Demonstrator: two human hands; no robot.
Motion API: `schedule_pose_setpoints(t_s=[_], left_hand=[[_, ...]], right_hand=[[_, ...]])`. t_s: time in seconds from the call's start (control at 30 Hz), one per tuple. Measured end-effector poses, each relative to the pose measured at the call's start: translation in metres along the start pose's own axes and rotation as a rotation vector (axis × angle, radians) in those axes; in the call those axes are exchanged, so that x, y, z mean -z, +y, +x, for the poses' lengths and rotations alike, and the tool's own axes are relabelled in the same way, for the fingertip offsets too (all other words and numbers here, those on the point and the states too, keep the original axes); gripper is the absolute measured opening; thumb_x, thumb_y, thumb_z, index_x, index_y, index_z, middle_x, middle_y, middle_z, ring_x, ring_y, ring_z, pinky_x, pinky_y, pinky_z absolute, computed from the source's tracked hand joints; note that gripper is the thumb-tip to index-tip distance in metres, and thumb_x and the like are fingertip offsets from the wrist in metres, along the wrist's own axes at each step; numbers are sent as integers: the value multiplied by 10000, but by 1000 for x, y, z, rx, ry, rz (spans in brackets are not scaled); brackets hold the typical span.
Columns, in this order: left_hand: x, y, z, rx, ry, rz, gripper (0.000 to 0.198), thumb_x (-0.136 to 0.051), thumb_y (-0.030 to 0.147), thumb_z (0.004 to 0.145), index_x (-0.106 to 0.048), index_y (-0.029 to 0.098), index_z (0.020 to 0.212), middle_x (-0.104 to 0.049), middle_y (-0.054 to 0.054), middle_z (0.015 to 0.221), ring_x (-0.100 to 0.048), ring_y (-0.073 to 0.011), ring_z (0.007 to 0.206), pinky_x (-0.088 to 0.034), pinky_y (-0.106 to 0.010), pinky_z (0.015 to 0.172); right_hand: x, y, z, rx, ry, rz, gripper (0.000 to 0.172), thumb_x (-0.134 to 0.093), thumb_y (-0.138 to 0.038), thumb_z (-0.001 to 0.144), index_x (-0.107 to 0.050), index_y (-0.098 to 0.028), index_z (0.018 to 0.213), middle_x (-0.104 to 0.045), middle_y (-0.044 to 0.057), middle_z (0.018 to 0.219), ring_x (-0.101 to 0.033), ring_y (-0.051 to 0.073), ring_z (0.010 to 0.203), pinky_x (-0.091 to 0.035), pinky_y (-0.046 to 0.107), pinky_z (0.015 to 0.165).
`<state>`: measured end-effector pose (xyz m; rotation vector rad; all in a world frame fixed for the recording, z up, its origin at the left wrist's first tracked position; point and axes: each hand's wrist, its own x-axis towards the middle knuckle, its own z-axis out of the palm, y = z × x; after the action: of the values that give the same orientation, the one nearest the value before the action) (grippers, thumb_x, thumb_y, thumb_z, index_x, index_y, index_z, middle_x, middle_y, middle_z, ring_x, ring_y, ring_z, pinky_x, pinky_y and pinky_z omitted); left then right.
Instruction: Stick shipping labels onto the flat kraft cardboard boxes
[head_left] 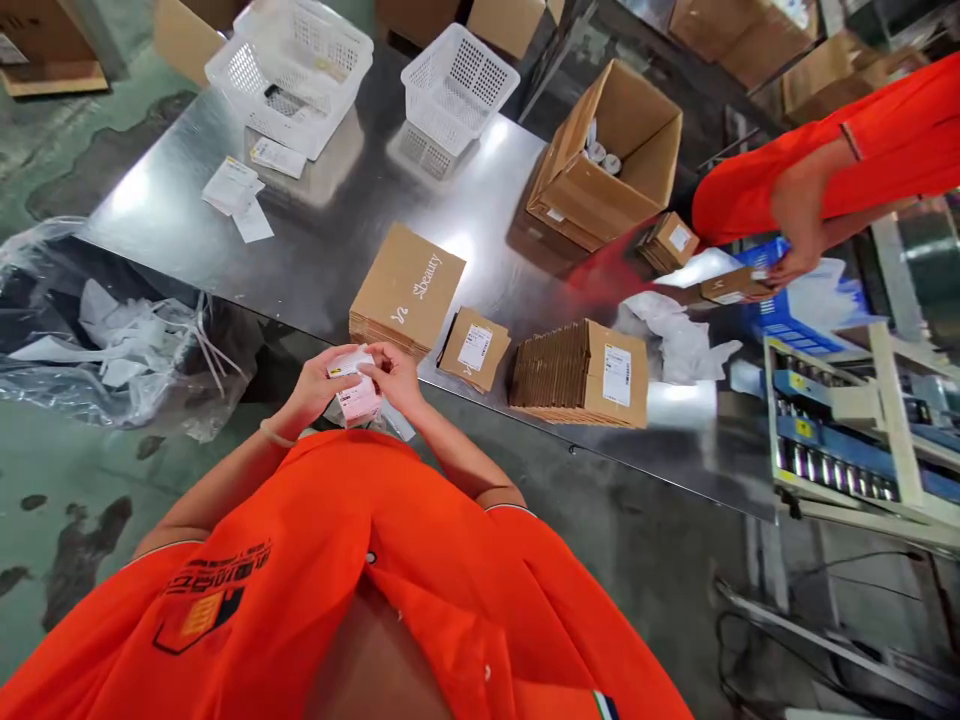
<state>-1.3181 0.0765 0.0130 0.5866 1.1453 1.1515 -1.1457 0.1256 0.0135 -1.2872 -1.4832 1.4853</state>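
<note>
Close to my body, at the table's near edge, my left hand (311,387) and my right hand (397,377) hold a small stack of printed labels (358,400) between them. The fingers of both hands are closed on the labels. Just beyond my hands lies a stack of flat brown cartons (409,285) with white lettering. To its right is a smaller pile of flat cartons (474,350), the top one bearing a white label. Further right, a long row of folded cartons (577,375) leans along the edge, with a label on the end one.
White plastic baskets (292,75) and loose labels (236,197) are on the steel table (315,270). An open carton (611,155) holds white rolls. A co-worker's hand (799,245) holds a small carton at right. A clear waste bag (127,340) hangs left; a rack (840,430) stands right.
</note>
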Motion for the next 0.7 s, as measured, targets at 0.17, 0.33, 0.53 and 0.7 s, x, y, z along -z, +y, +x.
schedule_pose_setpoints(t_s=[0.17, 0.33, 0.53, 0.7], left_hand=[[-8, 18, 13, -33, -37, 220, 715, -1056, 409, 480, -826, 120, 1093, -848, -110, 1016, -773, -275, 905, -614, -394, 882], [-15, 33, 30, 3, -125, 340, 654, -1044, 375, 482, -859, 117, 1053, -843, -103, 916, -780, -295, 865, -627, -414, 849], [-17, 18, 30, 213, -329, 263, 563, -1051, 401, 482, -900, 149, 963, -862, -169, 1075, -804, -406, 1042, -651, -483, 917], [-17, 0, 38, 237, -180, 169, 574, -1048, 406, 457, -891, 151, 947, -859, -174, 1080, -810, -390, 1017, -650, -470, 915]], right_hand=[[9, -1, -3, 29, 13, -24, 267, -820, -482, 838, -723, -254, 937, -606, -51, 627, -556, 160, 540, -469, 288, 538], [24, -8, -16, 290, 164, -237, 161, -733, -349, 939, -743, -240, 821, -717, 22, 799, -690, 201, 749, -579, 345, 749], [91, -46, 57, 370, 449, -452, 99, -741, -287, 941, -732, -224, 866, -672, 89, 1211, -643, 255, 1159, -583, 380, 938], [129, -57, 153, 119, 519, -639, 81, -721, -242, 930, -728, -190, 868, -649, 105, 1203, -606, 264, 1181, -524, 444, 1105]])
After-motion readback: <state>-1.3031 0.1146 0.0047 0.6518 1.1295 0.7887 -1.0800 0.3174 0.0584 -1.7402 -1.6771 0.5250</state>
